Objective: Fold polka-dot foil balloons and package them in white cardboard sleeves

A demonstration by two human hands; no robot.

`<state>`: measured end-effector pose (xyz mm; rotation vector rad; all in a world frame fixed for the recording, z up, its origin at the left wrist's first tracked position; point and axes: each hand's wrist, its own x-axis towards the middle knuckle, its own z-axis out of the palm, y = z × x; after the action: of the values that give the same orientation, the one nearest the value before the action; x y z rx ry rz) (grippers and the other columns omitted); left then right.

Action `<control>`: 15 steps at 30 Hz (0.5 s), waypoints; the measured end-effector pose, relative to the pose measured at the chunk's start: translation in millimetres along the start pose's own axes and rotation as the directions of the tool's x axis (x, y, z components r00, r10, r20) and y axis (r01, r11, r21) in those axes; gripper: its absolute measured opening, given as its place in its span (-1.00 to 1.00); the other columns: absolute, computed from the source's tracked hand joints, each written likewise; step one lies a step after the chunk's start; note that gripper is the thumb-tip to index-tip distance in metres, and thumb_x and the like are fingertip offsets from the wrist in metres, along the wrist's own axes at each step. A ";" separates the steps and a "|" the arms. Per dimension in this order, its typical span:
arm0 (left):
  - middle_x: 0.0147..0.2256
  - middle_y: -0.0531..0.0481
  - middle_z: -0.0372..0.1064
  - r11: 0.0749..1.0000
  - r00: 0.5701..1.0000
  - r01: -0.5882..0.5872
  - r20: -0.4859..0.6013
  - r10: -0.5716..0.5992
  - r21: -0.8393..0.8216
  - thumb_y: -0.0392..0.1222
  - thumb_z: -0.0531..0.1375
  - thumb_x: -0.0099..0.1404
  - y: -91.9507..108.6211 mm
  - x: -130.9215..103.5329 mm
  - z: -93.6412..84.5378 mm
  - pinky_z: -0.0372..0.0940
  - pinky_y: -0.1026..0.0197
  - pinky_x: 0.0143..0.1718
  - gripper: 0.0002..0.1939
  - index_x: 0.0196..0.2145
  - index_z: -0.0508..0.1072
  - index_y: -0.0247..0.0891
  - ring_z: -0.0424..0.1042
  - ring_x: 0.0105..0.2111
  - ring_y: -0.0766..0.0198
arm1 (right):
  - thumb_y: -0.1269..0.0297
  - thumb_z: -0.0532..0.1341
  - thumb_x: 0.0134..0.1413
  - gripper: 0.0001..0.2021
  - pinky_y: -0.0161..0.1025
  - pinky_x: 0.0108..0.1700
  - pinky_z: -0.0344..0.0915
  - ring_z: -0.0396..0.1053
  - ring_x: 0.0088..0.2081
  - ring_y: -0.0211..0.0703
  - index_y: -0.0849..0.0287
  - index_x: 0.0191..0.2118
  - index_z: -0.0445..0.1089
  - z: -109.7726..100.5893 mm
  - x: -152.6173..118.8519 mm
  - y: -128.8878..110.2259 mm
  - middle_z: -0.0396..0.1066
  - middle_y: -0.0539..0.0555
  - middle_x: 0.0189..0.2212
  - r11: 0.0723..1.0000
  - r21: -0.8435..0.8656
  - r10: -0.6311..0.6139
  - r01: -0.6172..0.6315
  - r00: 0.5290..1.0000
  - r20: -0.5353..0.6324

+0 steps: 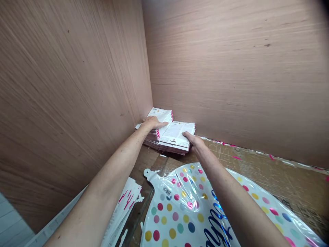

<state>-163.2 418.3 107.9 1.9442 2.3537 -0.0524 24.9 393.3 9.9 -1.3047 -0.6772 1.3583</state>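
Two stacks of white printed paper packets with pink edges stand side by side in the corner of a wooden box. My left hand [153, 122] grips the taller left stack [162, 115], its thumb lying across the top and its other fingers hidden at the far left side. On the lower right stack [174, 132], the thumb of my right hand [194, 140] presses the top sheet near the right edge. The rest of that hand's fingers are hidden at the stack's side.
A dotted foil balloon [177, 212] with blue lettering lies flat in front. White sheets with pink marks [125, 202] lie under my left forearm. Wooden walls [231, 68] rise behind and at left. Brown cardboard [257, 164] with pink scraps covers the floor.
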 end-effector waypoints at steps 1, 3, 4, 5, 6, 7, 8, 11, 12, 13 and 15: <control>0.27 -0.37 0.18 1.000 1.000 0.001 0.007 -0.001 -0.015 0.63 -0.02 0.01 -1.1 1.4 0.3 0.21 -0.03 0.18 0.17 0.25 0.30 -0.41 0.23 0.23 -0.23 | 0.50 0.29 -0.02 -0.81 -0.19 -0.30 0.52 0.52 -0.41 -0.11 0.38 -0.21 0.47 2.4 2.0 -0.5 0.55 0.13 -0.46 1.000 0.022 0.015 -0.015 1.000 0.017; 0.33 -0.36 0.05 0.998 1.000 -0.009 0.027 0.010 -0.064 0.65 -0.04 0.00 -4.3 6.2 1.3 0.16 -0.04 0.21 0.22 0.32 0.19 -0.40 0.14 0.28 -0.24 | 0.50 0.28 0.01 -0.80 -0.16 -0.27 0.52 0.53 -0.39 -0.11 0.39 -0.18 0.46 5.8 5.5 0.0 0.56 0.15 -0.44 0.998 0.059 0.033 -0.036 0.998 0.046; 0.36 -0.32 -0.02 0.996 0.999 -0.018 0.034 0.021 -0.087 0.65 -0.04 0.00 -6.2 9.4 2.0 0.13 -0.07 0.24 0.23 0.36 0.11 -0.36 0.08 0.31 -0.24 | 0.51 0.28 0.01 -0.80 -0.15 -0.25 0.53 0.53 -0.38 -0.11 0.38 -0.18 0.46 7.0 6.8 0.9 0.56 0.14 -0.43 0.996 0.073 0.038 -0.041 0.998 0.052; 0.38 -0.29 -0.07 0.995 0.999 -0.025 0.040 0.029 -0.101 0.65 -0.03 0.00 -8.1 12.8 2.7 0.09 -0.10 0.26 0.23 0.39 0.03 -0.30 0.03 0.33 -0.25 | 0.53 0.28 0.00 -0.79 -0.14 -0.24 0.53 0.53 -0.37 -0.11 0.37 -0.18 0.45 8.0 7.8 2.1 0.56 0.13 -0.44 0.996 0.083 0.041 -0.045 0.998 0.051; 0.39 -0.25 -0.11 0.994 0.998 -0.031 0.045 0.035 -0.104 0.65 -0.02 -0.01 -9.9 16.0 3.5 0.05 -0.14 0.28 0.23 0.40 -0.02 -0.24 -0.01 0.34 -0.27 | 0.56 0.28 -0.02 -0.79 -0.13 -0.24 0.53 0.53 -0.37 -0.11 0.36 -0.18 0.45 8.7 8.3 3.6 0.56 0.11 -0.44 0.995 0.089 0.043 -0.046 0.998 0.043; 0.40 -0.21 -0.13 0.994 0.998 -0.035 0.050 0.041 -0.101 0.64 -0.01 -0.01 -11.5 19.0 4.2 0.01 -0.18 0.29 0.22 0.41 -0.06 -0.19 -0.04 0.35 -0.28 | 0.59 0.28 -0.04 -0.78 -0.13 -0.24 0.53 0.53 -0.37 -0.10 0.35 -0.20 0.45 9.0 8.3 5.2 0.56 0.10 -0.45 0.995 0.092 0.042 -0.045 0.999 0.035; 0.40 -0.18 -0.13 0.995 0.997 -0.040 0.058 0.046 -0.096 0.64 0.00 0.00 -12.9 21.5 4.8 -0.01 -0.18 0.30 0.21 0.41 -0.06 -0.16 -0.05 0.35 -0.28 | 0.60 0.28 -0.06 -0.77 -0.13 -0.25 0.53 0.53 -0.37 -0.10 0.34 -0.21 0.44 8.6 7.7 7.1 0.55 0.08 -0.45 0.995 0.093 0.042 -0.044 0.999 0.026; 0.39 -0.09 -0.11 0.991 0.993 -0.075 0.084 0.084 -0.108 0.62 -0.06 0.05 -15.8 25.9 7.2 0.01 -0.06 0.30 0.13 0.40 -0.01 -0.13 -0.02 0.36 -0.16 | 0.61 0.28 -0.08 -0.80 -0.12 -0.26 0.53 0.53 -0.37 -0.09 0.31 -0.26 0.43 1.1 3.0 12.4 0.55 0.08 -0.46 0.997 0.071 0.038 -0.038 0.999 0.002; 0.39 -0.07 -0.11 0.990 0.992 -0.084 0.085 0.094 -0.114 0.63 -0.08 0.07 -16.3 26.6 8.5 0.02 -0.02 0.30 0.12 0.40 -0.01 -0.12 -0.01 0.36 -0.13 | 0.60 0.28 -0.07 -0.82 -0.11 -0.26 0.53 0.54 -0.37 -0.08 0.30 -0.28 0.42 -3.7 1.1 13.7 0.55 0.09 -0.46 0.998 0.054 0.036 -0.036 0.999 -0.005; 0.40 -0.07 -0.11 0.989 0.992 -0.087 0.083 0.097 -0.118 0.63 -0.08 0.06 -16.4 27.0 10.1 0.03 0.00 0.29 0.12 0.40 -0.01 -0.12 0.00 0.36 -0.12 | 0.59 0.27 -0.06 -0.83 -0.10 -0.26 0.53 0.54 -0.37 -0.08 0.29 -0.29 0.42 -9.5 -0.6 14.2 0.55 0.10 -0.45 0.999 0.030 0.033 -0.032 0.999 -0.011; 0.40 -0.11 -0.12 0.990 0.993 -0.081 0.075 0.090 -0.120 0.64 -0.06 0.04 -16.0 27.4 13.6 0.03 -0.03 0.29 0.16 0.41 -0.04 -0.13 -0.02 0.36 -0.16 | 0.57 0.28 -0.05 -0.86 -0.07 -0.26 0.53 0.54 -0.35 -0.05 0.29 -0.31 0.41 -22.1 -3.1 12.3 0.55 0.14 -0.43 0.999 -0.033 0.019 -0.020 1.000 -0.019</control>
<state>-183.4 440.9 91.5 1.9476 2.1700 0.0127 41.2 381.4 -5.6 -1.3520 -0.6786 1.3540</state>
